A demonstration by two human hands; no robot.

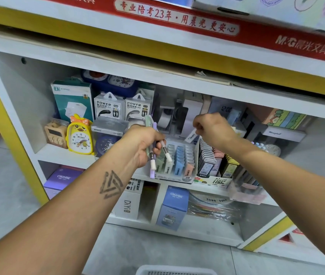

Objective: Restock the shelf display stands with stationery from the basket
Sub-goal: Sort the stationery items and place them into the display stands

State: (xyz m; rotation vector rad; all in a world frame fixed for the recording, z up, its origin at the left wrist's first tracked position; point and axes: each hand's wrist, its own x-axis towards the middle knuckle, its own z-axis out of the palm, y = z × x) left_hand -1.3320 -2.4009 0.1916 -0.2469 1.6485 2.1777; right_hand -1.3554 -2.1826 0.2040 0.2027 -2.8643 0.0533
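Gripped in the left hand (140,144) is a small bunch of slim pastel pens (153,155) — green, lilac and white-tipped barrels pointing down and toward the camera, fingers curled round their middles. The right hand (210,127) pinches one small white-and-blue flat pack (191,135) between thumb and fingertips, holding it just above the back row of the clear tiered display stand of pastel lead refill cases (177,159), which stands on the middle white shelf (62,153). That stand holds rows of green, blue, white and pink cases, with a round "2B" label at its front edge.

Just beside it on the right sits a cardboard display box of dark lead tubes (210,161), its front printed "100". Further right, a clear tray of pens (247,187) overhangs the shelf edge.

Left of the hands stand a yellow duck-shaped alarm clock (80,135), a tan digital clock (56,133), two white "POWER BANK" boxes (123,107) and a teal-and-white carton (73,100). On the shelf below are purple "CRUHRE" boxes (63,176), a blue "CRUHRE" box (174,207) and a white "DiYi" box (129,203).

Overhead runs a red banner with white Chinese lettering (177,18). At the bottom edge of the view, the rim of a white plastic basket (175,270) shows on the grey floor.
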